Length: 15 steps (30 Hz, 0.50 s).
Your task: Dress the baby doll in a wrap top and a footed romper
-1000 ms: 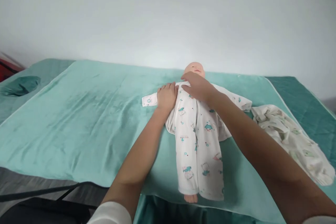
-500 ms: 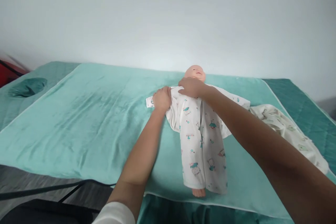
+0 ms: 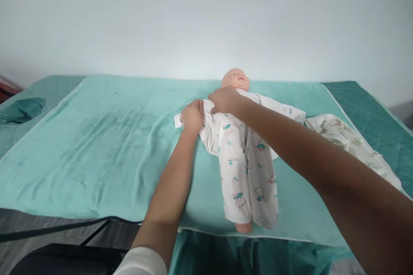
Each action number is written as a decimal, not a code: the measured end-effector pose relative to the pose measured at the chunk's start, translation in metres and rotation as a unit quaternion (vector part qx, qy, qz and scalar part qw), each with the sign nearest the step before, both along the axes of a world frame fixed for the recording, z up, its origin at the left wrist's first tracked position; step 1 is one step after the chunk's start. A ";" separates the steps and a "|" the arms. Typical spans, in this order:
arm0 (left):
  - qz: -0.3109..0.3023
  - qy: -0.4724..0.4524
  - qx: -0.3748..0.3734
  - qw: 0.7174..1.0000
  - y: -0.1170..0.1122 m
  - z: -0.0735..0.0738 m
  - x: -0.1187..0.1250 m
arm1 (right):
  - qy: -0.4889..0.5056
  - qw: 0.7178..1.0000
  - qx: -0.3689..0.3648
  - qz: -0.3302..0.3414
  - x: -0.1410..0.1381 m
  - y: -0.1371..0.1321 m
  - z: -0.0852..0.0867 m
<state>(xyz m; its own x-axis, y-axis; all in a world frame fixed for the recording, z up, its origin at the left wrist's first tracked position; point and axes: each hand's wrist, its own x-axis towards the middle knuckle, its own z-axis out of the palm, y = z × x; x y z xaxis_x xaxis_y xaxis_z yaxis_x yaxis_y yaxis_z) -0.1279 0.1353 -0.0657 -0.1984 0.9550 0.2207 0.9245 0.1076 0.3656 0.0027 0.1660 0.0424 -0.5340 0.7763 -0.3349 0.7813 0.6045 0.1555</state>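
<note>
A baby doll lies on its back, its head toward the wall. It is dressed in a white baby shirt with printed figures, and matching baby pants cover its legs. One foot pokes out of a pant leg. My left hand is closed round the shirt's left-side sleeve, whose cuff sticks out beyond it. At the shoulder on that side, my right hand pinches the shirt fabric, its forearm crossing over the doll's body. Part of the doll's chest is hidden by that hand.
A crumpled off-white printed cloth lies right of the doll. Light green sheeting covers the bed, with darker green padding at both ends. Behind it stands a white wall. A black chair-like object is at lower left.
My right hand has slid from below the doll's neck toward the shoulder, closer to my left hand, and now draws up the fabric there. The whole view has shifted slightly.
</note>
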 end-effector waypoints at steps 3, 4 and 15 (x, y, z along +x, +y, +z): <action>0.010 -0.027 0.015 0.999 -0.002 -0.003 -0.002 | 0.008 1.000 0.020 0.016 0.011 -0.006 0.006; 0.014 -0.037 0.021 0.999 -0.003 -0.004 -0.002 | 0.009 0.999 0.024 0.020 0.014 -0.008 0.008; 0.041 -0.149 0.046 0.987 -0.012 -0.017 -0.018 | 0.093 0.992 0.088 0.003 0.060 0.002 0.006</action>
<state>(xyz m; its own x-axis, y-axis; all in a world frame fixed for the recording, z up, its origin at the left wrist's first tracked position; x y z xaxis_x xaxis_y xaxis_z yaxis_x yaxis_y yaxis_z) -0.1455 0.1231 -0.0823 -0.3433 0.9115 0.2265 0.7644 0.1311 0.6312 0.0631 0.1679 0.0488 -0.5780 0.8110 -0.0910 0.8031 0.5850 0.1128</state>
